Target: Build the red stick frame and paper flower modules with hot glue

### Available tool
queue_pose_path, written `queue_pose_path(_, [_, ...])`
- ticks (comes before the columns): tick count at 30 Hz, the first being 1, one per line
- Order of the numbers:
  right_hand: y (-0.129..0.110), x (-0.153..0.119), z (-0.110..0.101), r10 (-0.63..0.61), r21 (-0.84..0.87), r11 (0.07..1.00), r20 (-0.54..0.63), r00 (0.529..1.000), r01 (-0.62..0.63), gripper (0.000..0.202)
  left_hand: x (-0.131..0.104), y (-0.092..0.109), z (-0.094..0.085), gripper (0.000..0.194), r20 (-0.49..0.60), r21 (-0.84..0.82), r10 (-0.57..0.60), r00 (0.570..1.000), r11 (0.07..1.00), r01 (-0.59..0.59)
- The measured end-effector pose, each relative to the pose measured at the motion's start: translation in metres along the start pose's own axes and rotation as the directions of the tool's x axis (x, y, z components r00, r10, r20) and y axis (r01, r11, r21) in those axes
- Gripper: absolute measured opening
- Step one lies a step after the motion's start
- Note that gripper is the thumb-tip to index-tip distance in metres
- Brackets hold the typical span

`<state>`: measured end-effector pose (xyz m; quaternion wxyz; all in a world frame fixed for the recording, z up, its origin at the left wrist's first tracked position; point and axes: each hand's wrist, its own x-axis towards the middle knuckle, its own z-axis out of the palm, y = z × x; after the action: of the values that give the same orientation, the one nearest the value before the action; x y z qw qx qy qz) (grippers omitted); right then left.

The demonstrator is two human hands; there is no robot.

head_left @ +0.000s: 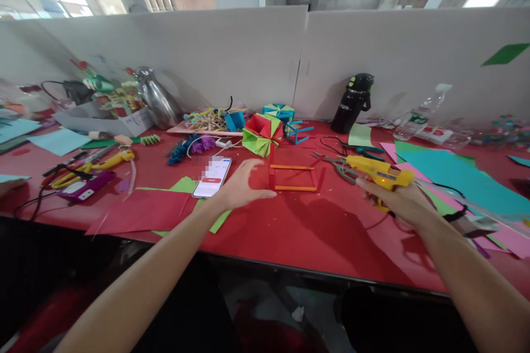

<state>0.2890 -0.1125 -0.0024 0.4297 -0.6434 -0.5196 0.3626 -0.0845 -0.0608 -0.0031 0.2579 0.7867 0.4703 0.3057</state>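
My left hand (244, 185) hovers just left of a small frame of red and orange sticks (295, 188) on the red table. Its thumb and fingers are apart, with nothing between them. In my right hand (393, 198) is a yellow hot glue gun (379, 172), its nozzle pointing left, near the scissors or pliers (345, 170) with dark handles. A phone (212, 176) with a lit screen lies by my left wrist. Behind the stick frame stands a red and green folded-paper piece (263, 133), with a blue stick frame (298, 132) beside it.
Toward the back are a black bottle (353, 103), a steel jug (157, 98), a tray of wooden sticks (207, 131) and a clear plastic bottle (422, 113). Coloured paper sheets (464, 176) cover the right side. Another yellow glue gun (111, 161) lies left. A grey partition (232, 60) rises behind.
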Motion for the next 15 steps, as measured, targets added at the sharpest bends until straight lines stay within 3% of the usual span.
queue_pose_path(2, [-0.007, -0.012, 0.005, 0.012, 0.056, 0.998, 0.152, 0.988, -0.020, 0.040, 0.012, -0.004, 0.014, 0.120, 0.037, -0.078, -0.055, 0.998, 0.995, 0.057])
queue_pose_path(3, [-0.009, -0.018, 0.011, 0.018, 0.071, 0.997, 0.230, 0.973, -0.035, 0.040, 0.018, -0.007, 0.021, 0.130, 0.069, -0.116, -0.049, 0.996, 0.992, 0.057])
queue_pose_path(7, [-0.015, -0.031, 0.047, 0.023, 0.067, 0.996, 0.454, 0.890, -0.060, 0.039, 0.039, -0.019, 0.037, 0.140, 0.137, -0.261, 0.023, 0.990, 0.965, 0.013])
queue_pose_path(12, [-0.011, -0.016, 0.078, -0.035, 0.121, 0.993, 0.401, 0.915, -0.015, 0.034, 0.048, -0.022, 0.037, 0.133, 0.124, -0.291, 0.016, 0.992, 0.957, 0.021])
queue_pose_path(15, [-0.013, -0.006, 0.080, -0.031, 0.175, 0.984, 0.324, 0.946, -0.028, 0.034, 0.045, -0.021, 0.033, 0.111, 0.099, -0.211, -0.006, 0.995, 0.977, 0.027])
